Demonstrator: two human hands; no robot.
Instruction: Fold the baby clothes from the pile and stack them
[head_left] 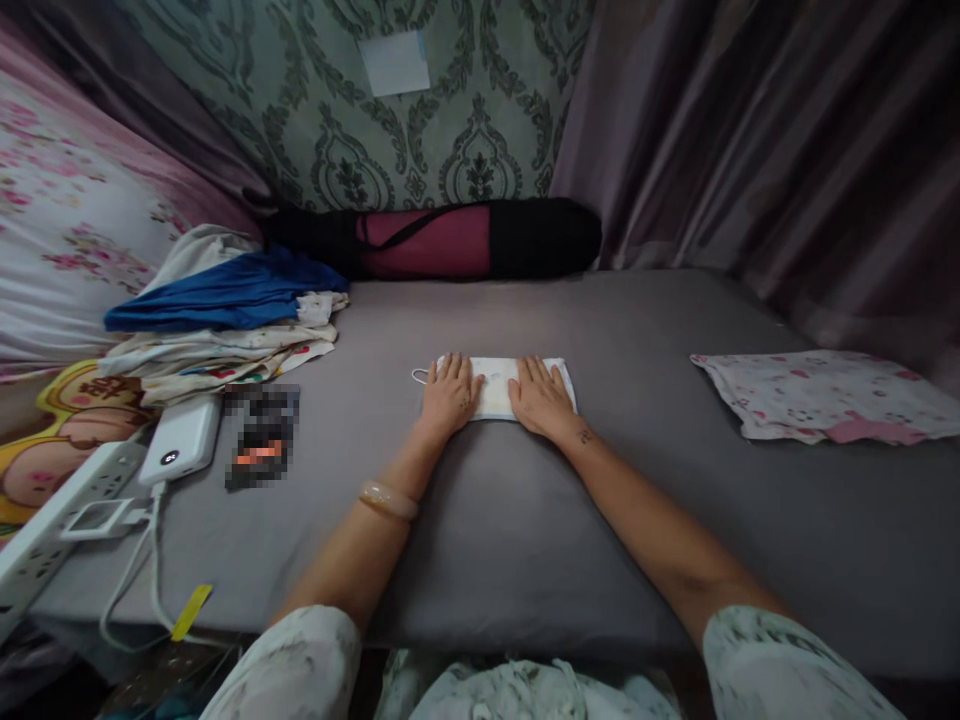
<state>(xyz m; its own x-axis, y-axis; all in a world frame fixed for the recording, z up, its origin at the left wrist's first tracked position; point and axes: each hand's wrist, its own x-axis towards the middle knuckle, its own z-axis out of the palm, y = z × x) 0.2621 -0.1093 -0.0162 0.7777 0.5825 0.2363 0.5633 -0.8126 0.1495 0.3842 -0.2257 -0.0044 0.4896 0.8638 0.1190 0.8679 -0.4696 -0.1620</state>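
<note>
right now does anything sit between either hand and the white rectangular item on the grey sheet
Nothing visible does: the left hand and the right hand both rest directly on the white rectangular item. The patterned cloth lies apart, off to the right, and the white power bank apart, off to the left.

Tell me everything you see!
Sheet: one, grey, middle
Looped cloth: one, white, centre
Folded fabric: one, white, right
Clothes pile: one, blue-cream, left
Power bank: one, white, left
Socket strip: one, white, left
Cables: unclear, white, left
Tag: one, yellow, left
Pixelated patch: one, black-orange, left
Cartoon item: one, yellow, left
Bag: one, black-maroon, back
Wallpaper: one, green, back
Paper: one, white, back
Curtains: two, purple, sides
Floral fabric: one, white, left
Bangle: one, cream, front
Left hand, right hand: two, bare, on looped cloth
</note>
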